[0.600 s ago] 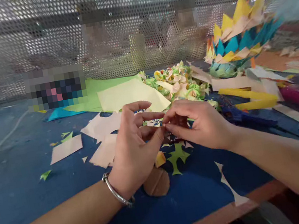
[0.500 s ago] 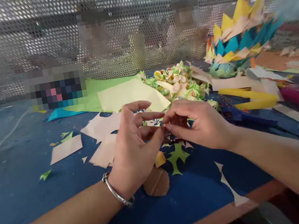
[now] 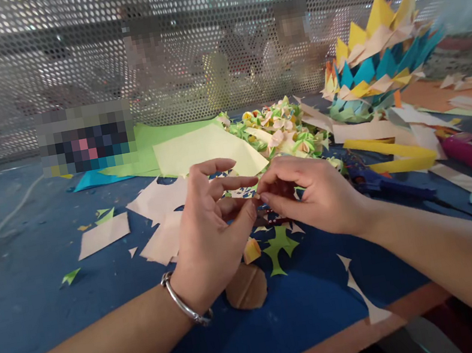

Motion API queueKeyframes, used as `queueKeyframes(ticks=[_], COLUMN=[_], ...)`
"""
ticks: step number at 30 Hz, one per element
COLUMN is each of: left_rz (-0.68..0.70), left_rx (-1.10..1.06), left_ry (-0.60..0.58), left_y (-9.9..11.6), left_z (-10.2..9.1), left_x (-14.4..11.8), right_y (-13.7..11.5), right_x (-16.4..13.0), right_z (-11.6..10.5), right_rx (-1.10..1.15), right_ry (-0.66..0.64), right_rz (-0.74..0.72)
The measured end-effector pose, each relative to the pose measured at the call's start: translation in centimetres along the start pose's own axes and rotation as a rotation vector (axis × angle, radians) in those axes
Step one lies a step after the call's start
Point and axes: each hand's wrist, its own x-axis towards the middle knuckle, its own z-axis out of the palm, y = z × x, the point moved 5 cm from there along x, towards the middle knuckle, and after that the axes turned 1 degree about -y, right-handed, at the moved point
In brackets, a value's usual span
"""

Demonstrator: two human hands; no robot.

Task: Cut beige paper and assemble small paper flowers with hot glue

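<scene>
From the head camera, both hands meet above the blue surface (image 3: 31, 285). The left hand (image 3: 210, 236) and right hand (image 3: 312, 193) bring thumb and fingertips together on a tiny paper piece (image 3: 257, 197), too small to identify; the close double pinch probably steadies it for fine shaping. Below lie a green cut-out (image 3: 281, 246) and a brown paper disc (image 3: 246, 287). A pile of folded paper flowers (image 3: 282, 129) sits beyond, within reach.
</scene>
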Motion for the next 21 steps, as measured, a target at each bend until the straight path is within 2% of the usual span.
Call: queueKeyframes(ticks=[8, 16, 21], left_rz=[-0.012, -0.016, 0.006], left_rx=[0.007, 0.059, 0.242], left_ry=[-0.025, 0.003, -0.018], left_y=[0.0, -0.2, 0.1], left_z=[0.1, -0.2, -1.1], left_x=[0.1, 0.1, 0.5], right_y=[0.0, 0.2, 1.1], right_x=[0.0, 0.1, 0.1], right_z=[0.2, 0.2, 0.1], right_rx=[-0.011, 0.006, 0.018], right_ry=[-0.014, 0.003, -0.037], right_rz=[-0.012, 0.018, 0.089])
